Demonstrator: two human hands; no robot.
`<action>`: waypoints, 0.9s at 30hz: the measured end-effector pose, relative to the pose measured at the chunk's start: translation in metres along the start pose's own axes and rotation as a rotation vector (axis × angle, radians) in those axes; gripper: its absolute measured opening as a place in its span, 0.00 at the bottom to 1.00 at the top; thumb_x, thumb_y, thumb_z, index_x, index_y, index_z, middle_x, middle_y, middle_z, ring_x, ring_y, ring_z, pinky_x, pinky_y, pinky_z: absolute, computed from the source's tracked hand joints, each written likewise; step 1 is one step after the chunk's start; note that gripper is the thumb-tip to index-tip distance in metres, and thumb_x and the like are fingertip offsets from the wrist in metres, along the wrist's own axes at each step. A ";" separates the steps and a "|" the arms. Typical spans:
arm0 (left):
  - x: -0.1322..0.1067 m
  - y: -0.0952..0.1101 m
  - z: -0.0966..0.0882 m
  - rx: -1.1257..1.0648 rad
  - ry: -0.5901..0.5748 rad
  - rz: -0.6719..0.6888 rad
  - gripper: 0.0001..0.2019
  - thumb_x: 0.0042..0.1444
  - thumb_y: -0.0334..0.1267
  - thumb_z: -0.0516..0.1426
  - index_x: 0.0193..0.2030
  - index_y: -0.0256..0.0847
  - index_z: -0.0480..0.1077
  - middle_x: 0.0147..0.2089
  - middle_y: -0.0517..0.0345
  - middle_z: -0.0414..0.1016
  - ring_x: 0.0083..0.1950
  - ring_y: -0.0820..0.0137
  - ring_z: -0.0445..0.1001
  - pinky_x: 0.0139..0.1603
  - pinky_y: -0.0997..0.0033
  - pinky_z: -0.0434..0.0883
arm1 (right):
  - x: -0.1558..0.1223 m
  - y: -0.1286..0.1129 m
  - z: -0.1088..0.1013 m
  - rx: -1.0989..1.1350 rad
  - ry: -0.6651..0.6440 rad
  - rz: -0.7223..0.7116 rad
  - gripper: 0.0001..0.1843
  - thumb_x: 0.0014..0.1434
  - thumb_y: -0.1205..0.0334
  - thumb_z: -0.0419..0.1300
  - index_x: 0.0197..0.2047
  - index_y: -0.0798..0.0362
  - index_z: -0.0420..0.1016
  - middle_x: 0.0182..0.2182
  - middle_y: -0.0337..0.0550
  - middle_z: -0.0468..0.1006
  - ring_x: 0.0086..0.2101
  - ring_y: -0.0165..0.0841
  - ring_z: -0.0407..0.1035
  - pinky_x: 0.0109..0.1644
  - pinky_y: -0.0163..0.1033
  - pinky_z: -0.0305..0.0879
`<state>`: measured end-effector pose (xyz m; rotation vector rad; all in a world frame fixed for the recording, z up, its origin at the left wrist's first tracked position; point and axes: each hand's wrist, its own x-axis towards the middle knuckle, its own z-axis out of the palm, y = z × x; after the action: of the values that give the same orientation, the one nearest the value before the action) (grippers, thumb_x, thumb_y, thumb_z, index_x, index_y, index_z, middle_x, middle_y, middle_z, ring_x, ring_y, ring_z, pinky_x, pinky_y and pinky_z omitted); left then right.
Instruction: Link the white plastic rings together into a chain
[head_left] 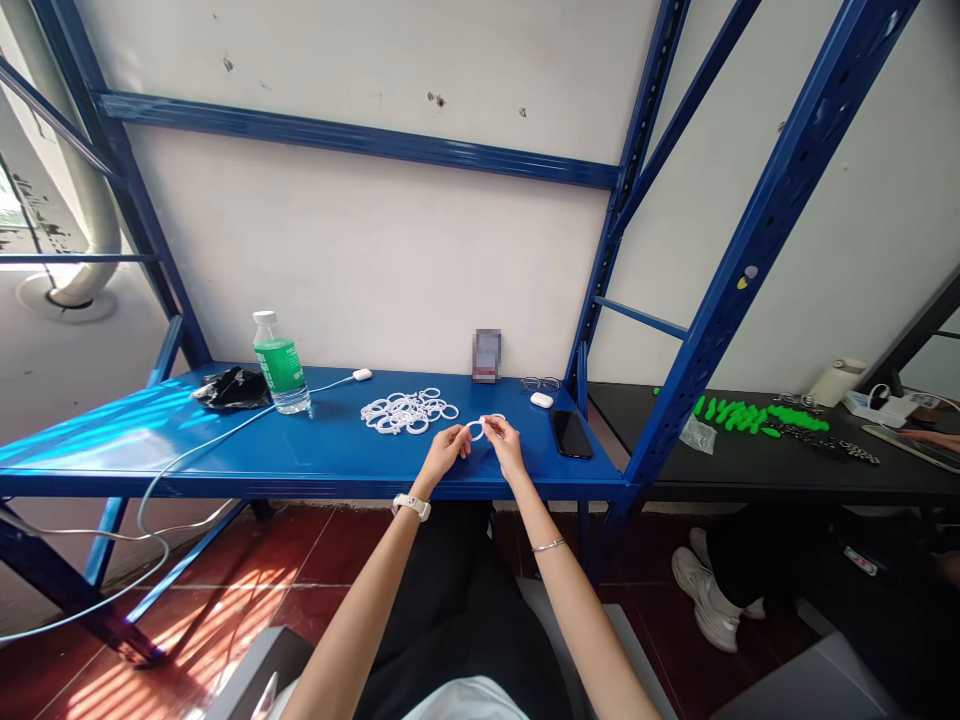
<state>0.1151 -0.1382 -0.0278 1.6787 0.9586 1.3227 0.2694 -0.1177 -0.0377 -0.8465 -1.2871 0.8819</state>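
Between my two hands, just above the front of the blue table (337,455), is a small white ring (475,430). My left hand (448,448) pinches its left side, and my right hand (502,441) pinches its right side. Part of another white ring shows behind my right fingertips; whether the two are joined I cannot tell. A heap of white rings (405,411) lies on the table just beyond and left of my hands. My left wrist wears a white watch band, my right wrist a thin bracelet.
Left stand a water bottle (282,365), a black plastic bag (231,388) and a white cable (217,440). Right lie a black phone (571,434), a white earbud case (541,400) and glasses (540,383). Another phone (487,356) leans on the wall. Green pieces (735,412) lie on a black table.
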 end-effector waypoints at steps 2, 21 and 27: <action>0.000 -0.001 0.000 -0.002 0.001 0.001 0.25 0.58 0.63 0.53 0.30 0.40 0.68 0.23 0.60 0.71 0.23 0.72 0.67 0.30 0.72 0.66 | 0.000 0.000 0.000 0.000 -0.002 0.010 0.18 0.51 0.46 0.66 0.39 0.50 0.81 0.40 0.46 0.81 0.41 0.41 0.73 0.43 0.41 0.69; 0.000 0.004 0.001 0.035 0.014 -0.025 0.26 0.55 0.65 0.54 0.27 0.41 0.68 0.21 0.60 0.70 0.22 0.71 0.67 0.29 0.72 0.66 | 0.002 0.001 0.000 0.047 -0.020 0.112 0.13 0.50 0.51 0.64 0.32 0.50 0.73 0.27 0.41 0.78 0.34 0.38 0.74 0.38 0.39 0.66; 0.000 -0.001 0.001 0.046 0.018 -0.016 0.26 0.56 0.64 0.54 0.26 0.40 0.68 0.20 0.61 0.70 0.23 0.71 0.68 0.29 0.73 0.66 | 0.001 0.001 0.001 0.055 -0.021 0.104 0.09 0.50 0.53 0.62 0.30 0.49 0.68 0.24 0.37 0.76 0.30 0.36 0.72 0.38 0.39 0.66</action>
<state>0.1162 -0.1381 -0.0288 1.6932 1.0177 1.3161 0.2688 -0.1166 -0.0379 -0.8689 -1.2395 1.0069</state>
